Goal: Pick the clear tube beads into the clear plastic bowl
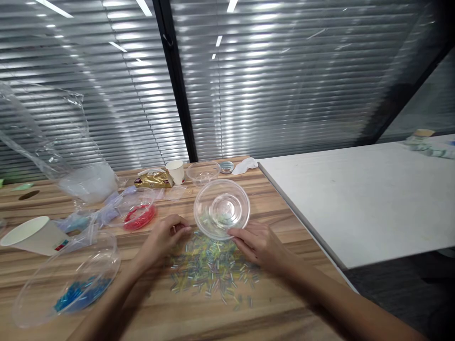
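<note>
My right hand (258,244) pinches the near rim of a clear round plastic bowl (222,208), which is tilted above the table. No beads are clearly seen inside it. Just left of the bowl is my left hand (170,232), its fingers curled together near the pile; whatever they hold, if anything, is too small to make out. Under and in front of both hands, many small tube-shaped beads (213,270) in yellow, green, blue and pink lie spread on the wooden table (170,312).
Left of my arm are a clear bowl with blue beads (81,291), a bowl with red beads (140,217) and a paper cup (33,237). Farther back stand a gold packet (153,179), another cup (176,171) and a clear bowl (203,171). A white table (355,199) adjoins on the right.
</note>
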Demonstrator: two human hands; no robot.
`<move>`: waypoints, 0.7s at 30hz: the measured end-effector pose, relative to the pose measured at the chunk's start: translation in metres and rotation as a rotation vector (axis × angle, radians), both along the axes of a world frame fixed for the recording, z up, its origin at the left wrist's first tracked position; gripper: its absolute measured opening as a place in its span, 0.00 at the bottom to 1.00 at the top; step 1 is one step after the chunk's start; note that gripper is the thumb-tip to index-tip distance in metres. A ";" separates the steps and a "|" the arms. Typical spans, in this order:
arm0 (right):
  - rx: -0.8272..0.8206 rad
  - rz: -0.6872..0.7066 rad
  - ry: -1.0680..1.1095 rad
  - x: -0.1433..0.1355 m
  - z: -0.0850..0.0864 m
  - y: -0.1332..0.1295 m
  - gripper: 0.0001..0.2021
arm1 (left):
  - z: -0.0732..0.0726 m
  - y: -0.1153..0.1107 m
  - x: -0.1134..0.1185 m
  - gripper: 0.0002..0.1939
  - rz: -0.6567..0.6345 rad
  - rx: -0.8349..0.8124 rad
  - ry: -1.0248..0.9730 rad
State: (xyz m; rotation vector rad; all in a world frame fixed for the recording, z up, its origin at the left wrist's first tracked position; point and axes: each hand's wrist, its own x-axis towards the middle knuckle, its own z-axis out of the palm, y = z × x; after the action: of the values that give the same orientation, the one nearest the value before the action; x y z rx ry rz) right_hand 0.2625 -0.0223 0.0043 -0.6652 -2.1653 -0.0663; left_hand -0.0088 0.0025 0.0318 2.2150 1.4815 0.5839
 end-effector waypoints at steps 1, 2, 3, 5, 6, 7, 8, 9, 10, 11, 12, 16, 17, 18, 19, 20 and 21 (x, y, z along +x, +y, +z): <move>0.003 -0.002 0.003 0.000 0.000 0.001 0.07 | 0.002 -0.002 0.002 0.12 -0.051 -0.031 -0.023; 0.008 -0.005 0.006 0.000 0.000 0.001 0.07 | 0.003 -0.004 0.003 0.11 -0.106 -0.071 -0.041; 0.012 -0.007 0.010 0.000 -0.001 0.001 0.07 | 0.004 -0.005 0.004 0.11 -0.159 -0.115 -0.050; 0.016 -0.008 0.017 0.001 -0.001 0.001 0.07 | 0.005 -0.008 0.006 0.09 -0.240 -0.197 -0.044; 0.016 -0.008 0.018 0.001 -0.001 0.001 0.08 | 0.006 -0.009 0.007 0.08 -0.259 -0.227 -0.032; 0.014 -0.007 0.018 0.001 -0.001 0.001 0.08 | 0.006 -0.010 0.007 0.08 -0.268 -0.248 -0.020; 0.012 -0.007 0.017 0.002 -0.001 0.001 0.07 | 0.006 -0.010 0.006 0.08 -0.267 -0.259 -0.010; 0.009 -0.007 0.016 0.002 -0.001 0.001 0.07 | 0.006 -0.010 0.006 0.08 -0.263 -0.266 -0.002; 0.007 -0.007 0.016 0.002 -0.001 0.001 0.07 | 0.005 -0.010 0.005 0.09 -0.262 -0.273 0.004; 0.005 -0.007 0.015 0.001 -0.001 0.001 0.07 | 0.005 -0.010 0.005 0.09 -0.265 -0.279 0.009; 0.004 -0.006 0.016 0.001 -0.001 0.000 0.08 | 0.004 -0.009 0.005 0.09 -0.269 -0.286 0.014; 0.005 0.001 0.020 0.000 -0.001 0.001 0.08 | 0.003 -0.010 0.006 0.09 -0.252 -0.290 0.034; 0.005 0.000 0.020 0.000 -0.001 0.001 0.08 | 0.004 -0.010 0.007 0.09 -0.245 -0.287 0.037; 0.005 0.001 0.019 0.000 -0.001 0.001 0.08 | 0.004 -0.011 0.007 0.09 -0.239 -0.286 0.037; 0.006 0.001 0.018 0.000 -0.001 0.001 0.08 | 0.004 -0.011 0.008 0.09 -0.236 -0.288 0.036; 0.007 0.000 0.019 0.000 -0.001 0.001 0.08 | 0.005 -0.011 0.008 0.08 -0.232 -0.291 0.032; 0.006 -0.002 0.017 0.000 -0.001 0.001 0.08 | 0.005 -0.011 0.008 0.08 -0.230 -0.295 0.028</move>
State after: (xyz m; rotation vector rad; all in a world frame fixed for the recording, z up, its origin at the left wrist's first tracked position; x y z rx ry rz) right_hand 0.2629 -0.0214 0.0029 -0.6618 -2.1473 -0.0677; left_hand -0.0007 -0.0089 0.0369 2.1249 1.2133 0.2439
